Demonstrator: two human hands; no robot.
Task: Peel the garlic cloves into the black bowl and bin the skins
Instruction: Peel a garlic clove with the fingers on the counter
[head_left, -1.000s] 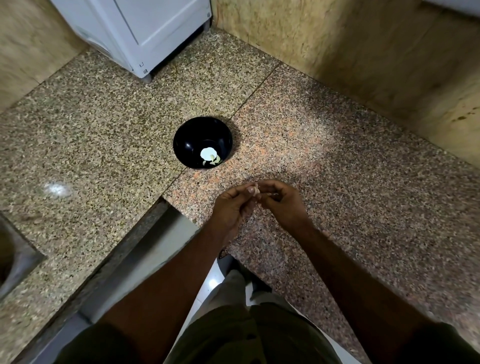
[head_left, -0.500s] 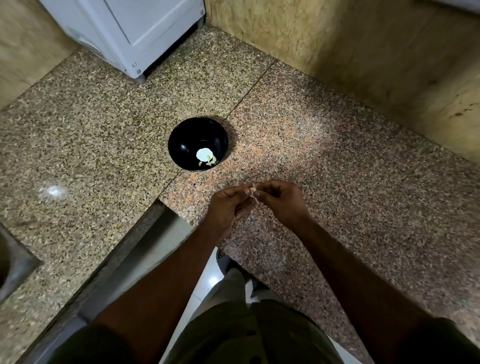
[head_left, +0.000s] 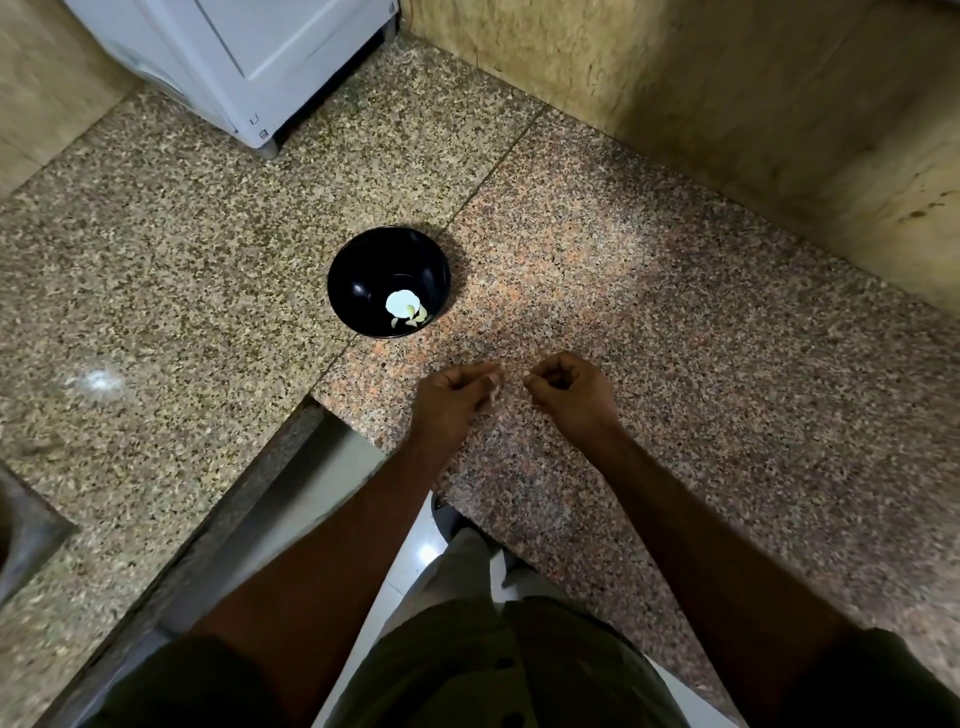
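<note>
The black bowl (head_left: 363, 270) stands on the granite counter and holds a white garlic piece (head_left: 401, 303) with a few small pale bits beside it. My left hand (head_left: 452, 392) hovers just in front of the bowl and pinches a pale garlic clove (head_left: 492, 393) at its fingertips. My right hand (head_left: 569, 389) is a short gap to the right, fingers curled. Thumb and forefinger pinch a tiny pale scrap of garlic skin (head_left: 525, 376). Both hands are above the counter, apart from each other.
A white appliance (head_left: 249, 57) stands at the back left of the speckled counter (head_left: 675, 338). Beige walls (head_left: 727, 104) close the corner at right. A sink edge (head_left: 26, 530) shows at far left. The counter's inner edge (head_left: 311, 452) drops to the floor by my legs.
My hands, joined on the clove before, have pulled apart; the left keeps the clove and the right has drawn away to the right.
</note>
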